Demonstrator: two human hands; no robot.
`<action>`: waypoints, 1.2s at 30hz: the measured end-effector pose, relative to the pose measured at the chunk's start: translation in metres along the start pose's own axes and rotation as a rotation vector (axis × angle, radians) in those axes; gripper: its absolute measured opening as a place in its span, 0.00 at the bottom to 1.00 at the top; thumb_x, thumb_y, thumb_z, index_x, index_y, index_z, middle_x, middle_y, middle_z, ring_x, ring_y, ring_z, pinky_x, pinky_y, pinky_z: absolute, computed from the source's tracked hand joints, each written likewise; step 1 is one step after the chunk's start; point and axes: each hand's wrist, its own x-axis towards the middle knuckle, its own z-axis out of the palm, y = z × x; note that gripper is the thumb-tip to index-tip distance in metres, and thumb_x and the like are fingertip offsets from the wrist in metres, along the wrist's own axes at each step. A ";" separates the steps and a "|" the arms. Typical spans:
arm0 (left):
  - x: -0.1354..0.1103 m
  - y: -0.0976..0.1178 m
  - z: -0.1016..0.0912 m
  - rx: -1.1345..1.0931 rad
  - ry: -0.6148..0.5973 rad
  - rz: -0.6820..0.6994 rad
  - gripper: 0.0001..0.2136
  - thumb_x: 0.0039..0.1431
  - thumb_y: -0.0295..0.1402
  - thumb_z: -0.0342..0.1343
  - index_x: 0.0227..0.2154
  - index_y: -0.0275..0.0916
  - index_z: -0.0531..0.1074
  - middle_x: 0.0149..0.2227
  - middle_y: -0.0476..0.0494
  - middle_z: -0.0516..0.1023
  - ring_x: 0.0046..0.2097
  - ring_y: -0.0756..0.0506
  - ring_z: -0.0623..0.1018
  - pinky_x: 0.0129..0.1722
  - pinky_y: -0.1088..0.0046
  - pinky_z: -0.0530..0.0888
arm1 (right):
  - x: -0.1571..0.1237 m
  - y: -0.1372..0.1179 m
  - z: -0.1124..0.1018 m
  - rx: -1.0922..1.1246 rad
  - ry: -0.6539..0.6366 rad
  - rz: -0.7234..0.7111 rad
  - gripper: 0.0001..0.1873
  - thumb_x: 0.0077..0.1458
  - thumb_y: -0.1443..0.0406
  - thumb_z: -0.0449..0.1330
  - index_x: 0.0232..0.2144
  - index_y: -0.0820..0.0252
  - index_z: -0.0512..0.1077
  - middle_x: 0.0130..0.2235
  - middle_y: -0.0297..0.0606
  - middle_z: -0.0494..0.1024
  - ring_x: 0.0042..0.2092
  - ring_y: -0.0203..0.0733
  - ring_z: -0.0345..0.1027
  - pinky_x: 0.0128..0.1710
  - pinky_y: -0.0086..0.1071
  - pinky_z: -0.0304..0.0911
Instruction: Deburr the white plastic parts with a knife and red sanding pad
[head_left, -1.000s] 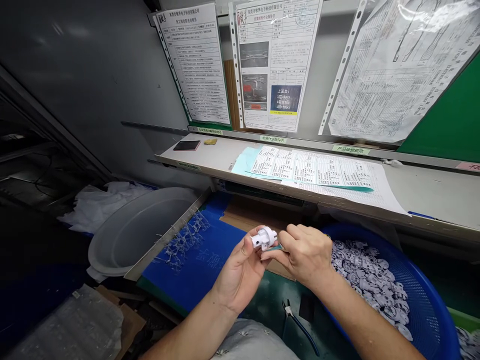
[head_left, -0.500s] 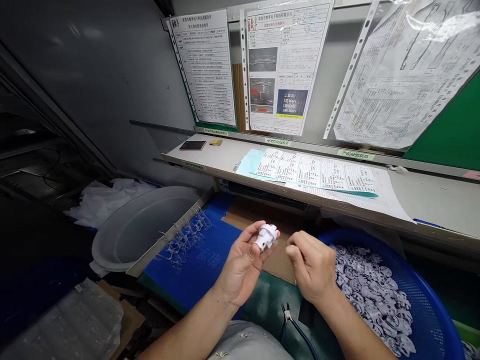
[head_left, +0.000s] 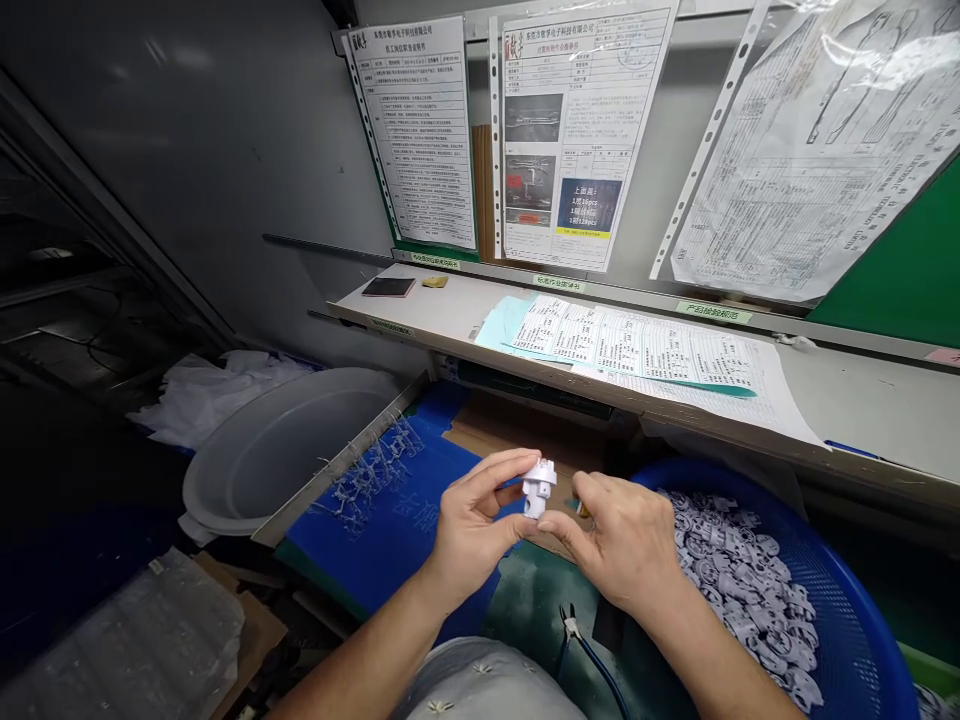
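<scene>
One white part (head_left: pixel 536 488) is pinched roughly upright by the left hand (head_left: pixel 471 515), some barely visible tool (head_left: pixel 582 509) is gripped in the curled right hand (head_left: pixel 634 535), so it's probably unfinished, and whether the blue basket's (head_left: pixel 862 610) pieces (head_left: pixel 754 590) are done can't be told.

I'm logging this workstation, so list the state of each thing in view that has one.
Left hand: closed on the white part.
White part: upright, collar toward the top.
Right hand: curled around a small object, mostly hidden.
Cutters: lying down, jaws apart.
Blue basket: uncovered, holding many white pieces.
Grey tub: uncovered.
Wiry scraps: piled loosely together.
Shelf papers: overlapping.
</scene>
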 end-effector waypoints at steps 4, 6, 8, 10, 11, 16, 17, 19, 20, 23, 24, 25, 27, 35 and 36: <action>-0.001 0.002 0.000 0.019 -0.017 0.019 0.22 0.47 0.23 0.70 0.47 0.44 0.80 0.52 0.37 0.76 0.53 0.34 0.76 0.51 0.59 0.78 | -0.001 -0.003 -0.003 -0.057 0.078 -0.036 0.32 0.62 0.40 0.45 0.21 0.58 0.63 0.20 0.32 0.66 0.23 0.35 0.57 0.27 0.33 0.43; 0.000 0.004 0.000 0.032 -0.026 0.025 0.22 0.46 0.23 0.70 0.47 0.44 0.80 0.52 0.37 0.76 0.52 0.35 0.77 0.50 0.59 0.78 | -0.001 -0.003 -0.004 -0.082 0.105 -0.020 0.32 0.60 0.39 0.46 0.22 0.58 0.63 0.21 0.32 0.65 0.24 0.36 0.57 0.27 0.33 0.43; 0.000 0.005 0.000 0.035 -0.018 0.013 0.22 0.46 0.23 0.70 0.46 0.43 0.80 0.52 0.36 0.77 0.52 0.35 0.77 0.50 0.60 0.79 | 0.000 -0.003 -0.005 -0.100 0.111 -0.008 0.32 0.59 0.38 0.46 0.21 0.58 0.62 0.21 0.32 0.64 0.24 0.36 0.57 0.27 0.33 0.43; 0.000 0.004 0.000 0.032 -0.005 -0.005 0.22 0.45 0.23 0.70 0.46 0.42 0.81 0.52 0.35 0.77 0.52 0.34 0.77 0.50 0.60 0.79 | 0.000 -0.002 -0.004 -0.113 0.102 -0.006 0.33 0.59 0.38 0.46 0.21 0.58 0.62 0.20 0.32 0.64 0.23 0.36 0.57 0.27 0.33 0.43; 0.000 0.003 0.000 0.029 0.000 -0.012 0.22 0.45 0.23 0.70 0.45 0.42 0.81 0.52 0.35 0.77 0.52 0.34 0.77 0.50 0.59 0.78 | -0.001 -0.002 -0.004 -0.117 0.098 -0.006 0.33 0.59 0.38 0.46 0.21 0.58 0.62 0.20 0.32 0.64 0.23 0.36 0.57 0.27 0.33 0.43; -0.002 -0.002 -0.001 0.001 0.004 -0.030 0.22 0.44 0.23 0.71 0.45 0.42 0.81 0.52 0.35 0.77 0.52 0.34 0.77 0.50 0.59 0.78 | -0.005 -0.004 0.001 -0.076 0.082 -0.020 0.32 0.63 0.41 0.46 0.20 0.58 0.63 0.19 0.31 0.65 0.22 0.34 0.56 0.27 0.33 0.41; -0.001 -0.002 -0.001 -0.003 0.007 -0.030 0.22 0.44 0.23 0.71 0.45 0.42 0.81 0.52 0.35 0.77 0.52 0.34 0.77 0.50 0.60 0.78 | -0.005 -0.005 0.002 -0.051 0.071 -0.026 0.31 0.64 0.43 0.46 0.19 0.58 0.63 0.18 0.31 0.65 0.22 0.34 0.56 0.27 0.33 0.41; -0.001 -0.003 -0.001 -0.007 0.001 -0.021 0.22 0.44 0.23 0.71 0.45 0.42 0.81 0.52 0.35 0.77 0.52 0.35 0.77 0.50 0.61 0.78 | -0.006 -0.006 0.002 -0.013 0.060 -0.026 0.31 0.64 0.44 0.46 0.19 0.58 0.62 0.18 0.31 0.64 0.22 0.34 0.56 0.27 0.33 0.42; -0.001 -0.003 -0.001 -0.009 -0.008 -0.011 0.22 0.44 0.22 0.70 0.45 0.42 0.81 0.52 0.35 0.77 0.53 0.35 0.77 0.49 0.61 0.78 | -0.006 -0.006 0.002 -0.008 0.068 -0.016 0.30 0.63 0.44 0.47 0.19 0.58 0.62 0.19 0.31 0.64 0.22 0.34 0.56 0.27 0.33 0.42; 0.000 -0.003 -0.003 -0.015 -0.037 0.014 0.22 0.46 0.22 0.69 0.46 0.43 0.80 0.52 0.36 0.77 0.53 0.35 0.76 0.49 0.62 0.78 | -0.005 -0.005 0.000 -0.045 0.093 0.020 0.31 0.59 0.39 0.50 0.21 0.58 0.63 0.20 0.31 0.64 0.23 0.35 0.57 0.27 0.33 0.43; 0.000 -0.003 -0.004 -0.012 -0.039 0.017 0.22 0.46 0.22 0.69 0.46 0.43 0.80 0.52 0.36 0.77 0.53 0.36 0.76 0.49 0.62 0.78 | -0.004 -0.005 0.000 -0.064 0.096 0.025 0.32 0.58 0.38 0.50 0.21 0.58 0.63 0.20 0.31 0.64 0.23 0.35 0.57 0.27 0.33 0.43; 0.000 -0.003 -0.004 -0.006 -0.035 0.017 0.21 0.46 0.22 0.69 0.46 0.43 0.80 0.52 0.36 0.77 0.53 0.35 0.76 0.49 0.61 0.78 | -0.004 -0.005 0.001 -0.082 0.094 0.023 0.32 0.58 0.38 0.49 0.21 0.58 0.63 0.20 0.31 0.65 0.23 0.36 0.57 0.27 0.33 0.43; 0.000 -0.002 -0.004 0.009 -0.020 0.010 0.21 0.46 0.23 0.70 0.45 0.43 0.81 0.52 0.36 0.77 0.53 0.35 0.76 0.50 0.61 0.78 | -0.004 -0.005 0.001 -0.106 0.088 0.001 0.31 0.60 0.40 0.48 0.21 0.58 0.63 0.20 0.32 0.65 0.23 0.36 0.57 0.27 0.34 0.43; 0.000 0.001 -0.004 -0.010 -0.025 -0.011 0.21 0.44 0.24 0.71 0.45 0.41 0.81 0.50 0.34 0.78 0.51 0.35 0.77 0.48 0.61 0.78 | -0.006 -0.005 -0.002 -0.165 0.132 -0.004 0.32 0.58 0.38 0.49 0.20 0.58 0.63 0.20 0.32 0.64 0.23 0.35 0.56 0.27 0.34 0.42; 0.000 0.000 -0.005 -0.011 -0.025 -0.009 0.21 0.44 0.24 0.71 0.44 0.41 0.81 0.50 0.35 0.78 0.51 0.35 0.77 0.48 0.61 0.78 | -0.006 -0.005 -0.002 -0.153 0.116 -0.013 0.32 0.59 0.39 0.49 0.20 0.58 0.63 0.19 0.32 0.64 0.23 0.35 0.56 0.27 0.34 0.42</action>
